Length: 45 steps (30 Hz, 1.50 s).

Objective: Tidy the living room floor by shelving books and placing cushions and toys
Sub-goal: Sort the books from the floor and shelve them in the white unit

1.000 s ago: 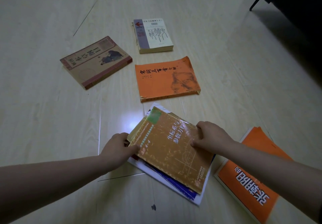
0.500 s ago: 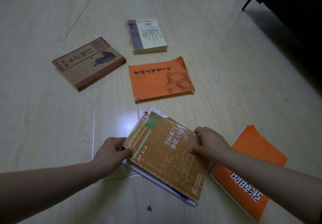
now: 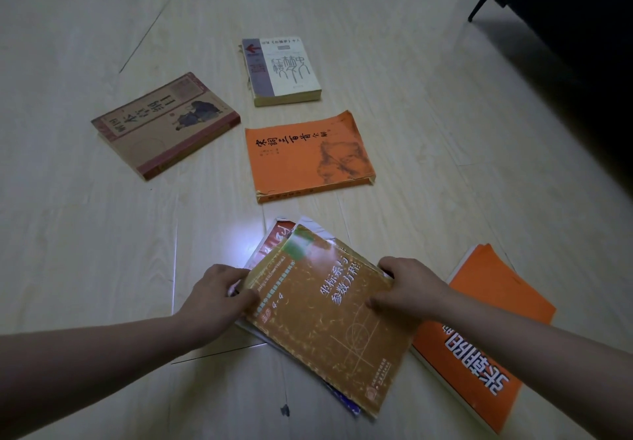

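A small stack of thin books [image 3: 318, 316] lies on the pale floor, topped by a brown-orange textbook, with a red-and-white cover and a blue one showing beneath. My left hand [image 3: 219, 297] grips the stack's left edge. My right hand [image 3: 406, 290] holds its right edge, thumb on the top cover. Beyond lie an orange paperback [image 3: 308, 155], a tan book [image 3: 164, 124] and a thick white book [image 3: 281, 69]. A large orange book [image 3: 486, 333] lies at the right, partly under my right forearm.
Pale wood-look floor [image 3: 85, 234] stretches all around the books. A dark piece of furniture with a thin black leg [image 3: 479, 4] stands at the upper right, with deep shadow along the right side. A small dark speck [image 3: 284, 409] lies on the floor near the stack.
Both hands keep their hold on the stack's sides. The lower books have slid out a little at the stack's far end. The view has drifted slightly.
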Tool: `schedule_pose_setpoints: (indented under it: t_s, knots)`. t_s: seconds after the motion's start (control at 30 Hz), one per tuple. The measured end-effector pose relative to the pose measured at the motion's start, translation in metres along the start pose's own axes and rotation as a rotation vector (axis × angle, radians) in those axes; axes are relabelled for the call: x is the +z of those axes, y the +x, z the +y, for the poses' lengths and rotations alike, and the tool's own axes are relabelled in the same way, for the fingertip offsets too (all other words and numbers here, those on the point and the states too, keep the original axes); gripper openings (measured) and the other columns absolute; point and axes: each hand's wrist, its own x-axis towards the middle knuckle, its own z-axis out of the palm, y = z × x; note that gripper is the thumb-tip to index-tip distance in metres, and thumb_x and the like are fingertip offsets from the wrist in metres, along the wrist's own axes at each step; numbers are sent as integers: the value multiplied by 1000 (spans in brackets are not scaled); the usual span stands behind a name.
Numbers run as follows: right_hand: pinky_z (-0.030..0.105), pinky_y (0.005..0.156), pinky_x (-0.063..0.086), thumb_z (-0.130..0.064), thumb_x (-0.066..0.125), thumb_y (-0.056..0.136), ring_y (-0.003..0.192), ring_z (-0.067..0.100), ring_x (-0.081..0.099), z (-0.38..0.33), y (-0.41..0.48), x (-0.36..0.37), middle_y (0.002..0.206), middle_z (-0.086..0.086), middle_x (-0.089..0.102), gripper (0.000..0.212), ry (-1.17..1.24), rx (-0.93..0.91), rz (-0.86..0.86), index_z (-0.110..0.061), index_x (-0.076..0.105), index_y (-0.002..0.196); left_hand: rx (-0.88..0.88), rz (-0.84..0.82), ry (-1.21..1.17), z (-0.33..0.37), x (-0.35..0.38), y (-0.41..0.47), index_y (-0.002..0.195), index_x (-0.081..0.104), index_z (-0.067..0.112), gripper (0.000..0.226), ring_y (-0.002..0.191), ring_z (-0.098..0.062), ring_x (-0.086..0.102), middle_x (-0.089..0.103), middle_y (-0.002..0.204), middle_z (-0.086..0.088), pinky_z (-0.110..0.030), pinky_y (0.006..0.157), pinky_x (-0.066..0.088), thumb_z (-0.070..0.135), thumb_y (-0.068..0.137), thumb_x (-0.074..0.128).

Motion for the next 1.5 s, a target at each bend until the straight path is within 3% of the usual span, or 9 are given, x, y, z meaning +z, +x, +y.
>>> schedule_pose_setpoints:
  t_s: [0.23,0.37,0.43,0.5,0.63,0.77,0.97,1.2,1.5]
  knots:
    - [38,89,55,-18,70,86,98,18,68,17,-14,-12,110,3,69,27,562,-48,-139,-16,63,112,80,150,106,13,7,-8,138,46,17,62,139,-23,28,30,152,-5,-39,112,27,47,85,60]
    - [30,71,59,-7,66,86,87,23,72,24,-25,-22,104,10,73,30,902,7,-68,-12,63,116,-37,367,-206,33,17,-11,140,41,12,63,122,-24,48,43,143,-9,-32,86,49,36,87,65]
    - [33,70,59,-9,64,87,86,27,72,27,-27,-24,104,12,73,29,1026,30,-32,-14,63,116,-185,264,-454,42,20,-7,134,48,6,70,103,-26,61,56,130,-14,-28,72,51,44,80,69]
    - [34,71,59,-8,62,88,86,29,71,30,-29,-27,103,15,73,27,1136,50,-16,-14,62,115,-331,-11,-791,55,26,-2,130,50,0,81,110,-38,60,56,128,-27,-34,82,51,52,72,72]
    - [35,72,60,-7,60,87,86,31,70,31,-35,-29,108,22,69,30,1299,52,-47,-11,59,117,-338,-407,-919,97,37,8,119,57,8,45,107,-33,62,65,117,-19,-37,82,52,44,92,53]
    - [41,85,57,-9,67,84,96,31,69,39,-37,-27,110,18,69,34,1199,4,-5,-11,59,117,-190,-174,-884,117,46,31,125,54,10,30,94,-34,67,69,107,-16,-42,77,55,14,95,55]
    - [45,94,51,-4,70,84,102,24,66,48,-22,-43,113,10,68,36,982,42,367,-11,56,116,172,29,-642,162,39,47,130,49,23,40,107,-24,62,64,120,0,-41,93,50,22,92,61]
    - [18,73,50,0,69,81,80,5,62,43,-6,-82,97,1,69,29,889,1,815,-13,64,107,412,182,-414,222,26,74,130,42,33,41,117,-27,55,55,130,-3,-52,98,47,35,92,57]
    - [29,60,44,-26,75,78,72,15,59,55,-1,-74,74,-7,64,12,594,202,987,-19,66,79,572,241,-215,221,24,66,94,59,24,11,77,-3,55,61,89,11,-9,63,37,15,90,62]
